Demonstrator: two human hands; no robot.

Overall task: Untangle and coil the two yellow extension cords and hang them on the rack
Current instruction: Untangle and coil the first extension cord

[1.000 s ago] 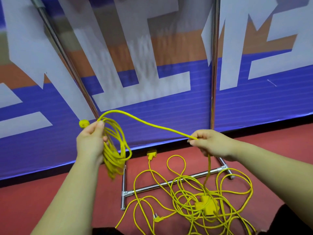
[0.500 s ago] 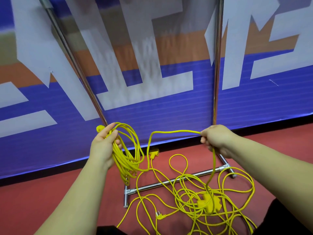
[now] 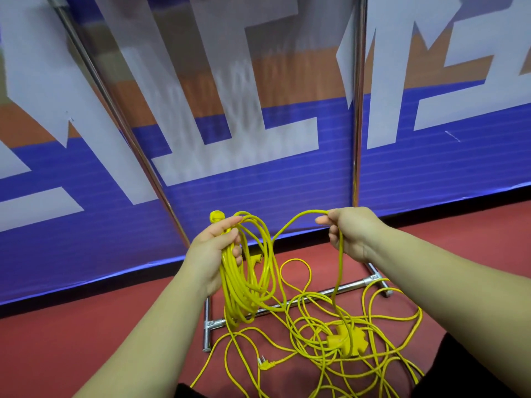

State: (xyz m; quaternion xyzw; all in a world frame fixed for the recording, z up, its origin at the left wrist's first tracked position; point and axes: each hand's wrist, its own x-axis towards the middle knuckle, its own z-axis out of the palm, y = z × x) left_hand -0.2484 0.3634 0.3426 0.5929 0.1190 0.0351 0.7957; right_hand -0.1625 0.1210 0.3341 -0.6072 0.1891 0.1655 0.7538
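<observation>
Red floor [image 3: 57, 340], blue-orange banner [image 3: 258, 173] behind rack [image 3: 356, 110]. I see left hand [image 3: 214, 251] gripping part-wound coil [image 3: 247, 282], right hand [image 3: 352, 231] pinching next loop. I judge first cord partly coiled; tangle [image 3: 382, 314] with socket block [image 3: 349, 340] on floor across rack base; nothing hung yet. Banner's big white shapes: no words I can read.

Person: left hand [image 3: 212, 254] and right hand [image 3: 353, 231], forearms bare; black garment [image 3: 465, 369] at lower frame edge.
</observation>
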